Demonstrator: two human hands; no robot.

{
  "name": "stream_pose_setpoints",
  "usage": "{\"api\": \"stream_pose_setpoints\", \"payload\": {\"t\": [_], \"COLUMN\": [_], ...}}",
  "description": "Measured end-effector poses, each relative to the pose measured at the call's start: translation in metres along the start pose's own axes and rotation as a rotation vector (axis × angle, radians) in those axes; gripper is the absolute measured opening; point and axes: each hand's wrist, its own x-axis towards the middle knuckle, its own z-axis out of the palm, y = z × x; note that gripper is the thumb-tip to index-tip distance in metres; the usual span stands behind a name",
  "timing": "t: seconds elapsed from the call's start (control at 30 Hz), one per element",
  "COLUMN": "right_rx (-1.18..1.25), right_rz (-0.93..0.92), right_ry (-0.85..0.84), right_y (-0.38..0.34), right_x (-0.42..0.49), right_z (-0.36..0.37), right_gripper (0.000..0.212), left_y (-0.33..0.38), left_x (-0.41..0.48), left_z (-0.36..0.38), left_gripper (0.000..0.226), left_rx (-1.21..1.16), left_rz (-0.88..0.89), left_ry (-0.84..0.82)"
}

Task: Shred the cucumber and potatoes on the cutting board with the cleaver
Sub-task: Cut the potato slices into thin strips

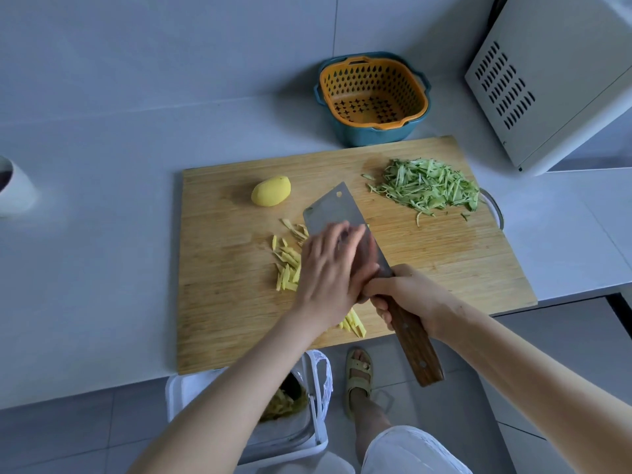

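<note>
Garment [407,451]: white cloth over the person's leg, at the lower edge of the view.
Waste bin [316,398]: white, on the floor below the counter edge; yellow peelings lie inside.
Foot [358,379]: in a pale green sandal, on the floor just right of the waste bin.
Counter [102,241]: pale worktop; it carries the cutting board.
Right hand [407,295]: fingers wrapped round the cleaver's wooden handle, close to the blade.
Cleaver [328,208]: broad steel blade angled away and to the left over the middle of the board, with a small hole near its far corner; the handle end sticks out past the board's near edge.
Left hand [328,268]: fingers straight and laid flat against the side of the blade, somewhat blurred; it holds nothing.
Potato shreds [287,265]: yellow sticks in a loose heap on the board, just left of the left hand; a few more show near the board's front edge, under the wrist.
Cutting board [444,268]: wooden, with a metal handle at its right end.
Peeled potato [271,191]: one uncut yellow piece on the board, beyond the shreds, left of the blade.
Cucumber shreds [427,186]: green heap at the board's far right corner, well apart from the cleaver.
Cup [15,189]: white, at the left edge of the view, only partly seen.
Colander [372,94]: orange perforated basket nested in a blue bowl, just behind the board.
Appliance [554,80]: cream box with vent slots, far right on the counter.
</note>
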Motion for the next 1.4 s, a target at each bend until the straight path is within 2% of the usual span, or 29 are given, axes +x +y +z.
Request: {"api": "stream_pose_setpoints", "payload": {"t": [0.07,0.23,0.3,0.37,0.43,0.5,0.57,0.63,0.7,0.8,0.93,1.03,1.17,1.3,1.4], "right_rx": [-0.026,-0.088,-0.135,-0.337,-0.701,-1.063,-1.325,-1.462,-1.518,-1.532,-1.449,-1.372,-1.37,-1.372,-1.409], "right_rz": [-0.006,-0.056,-0.106,-0.22,-0.37,-0.522,-0.73,-0.9,-1.009,-1.157,-1.261,-1.27,-1.35,-1.388,-1.411], "right_ry": [-0.025,-0.078,-0.054,0.028,0.128,0.239,0.336,0.37,0.404,0.493,0.571,0.597,0.606,0.592,0.571], "right_y": [0.0,-0.001,-0.002,-0.003,0.002,0.01,0.017,0.022,0.024,0.021,0.015,0.011,0.0,-0.002,-0.002], "right_x": [-0.003,-0.016,-0.019,-0.019,-0.015,-0.011,-0.008,-0.003,0.004,0.014,0.023,0.024,0.023,0.025,0.025], "right_z": [0.0,-0.006,-0.008,-0.012,-0.017,-0.024,-0.032,-0.039,-0.044,-0.039,-0.027,-0.022,-0.021,-0.024,-0.024], "right_gripper": [0.027,0.036,0.034,0.028,0.025,0.021,0.015,0.025,0.032,0.027,0.024,0.027,0.013,0.015,0.017], "left_y": [-0.005,-0.056,-0.07,-0.08,-0.088,-0.105,-0.12,-0.134,-0.134,-0.091,-0.007,0.005,-0.005,-0.022,-0.037], "left_x": [0.005,0.022,0.025,0.026,0.027,0.026,0.026,0.027,0.029,0.031,0.012,-0.001,0.004,0.01,0.012], "left_z": [0.004,0.004,-0.003,-0.011,-0.026,-0.036,-0.053,-0.076,-0.098,-0.11,-0.078,-0.05,-0.039,-0.029,-0.022], "left_gripper": [0.065,0.063,0.05,0.024,0.015,0.019,0.027,0.032,0.028,0.026,0.054,0.062,0.063,0.059,0.061], "left_rx": [0.011,0.147,0.19,0.206,0.193,0.123,-0.064,-0.146,-0.058,-0.013,-0.091,-0.06,-0.133,-0.22,-0.268], "left_rz": [-0.056,-0.332,-0.403,-0.433,-0.475,-0.531,-0.626,-0.709,-0.737,-0.547,-0.178,-0.073,-0.066,0.017,-0.014], "left_ry": [-0.026,-0.027,0.04,0.105,0.065,0.043,0.068,0.138,0.167,0.064,-0.321,-0.502,-0.553,-0.534,-0.448]}}
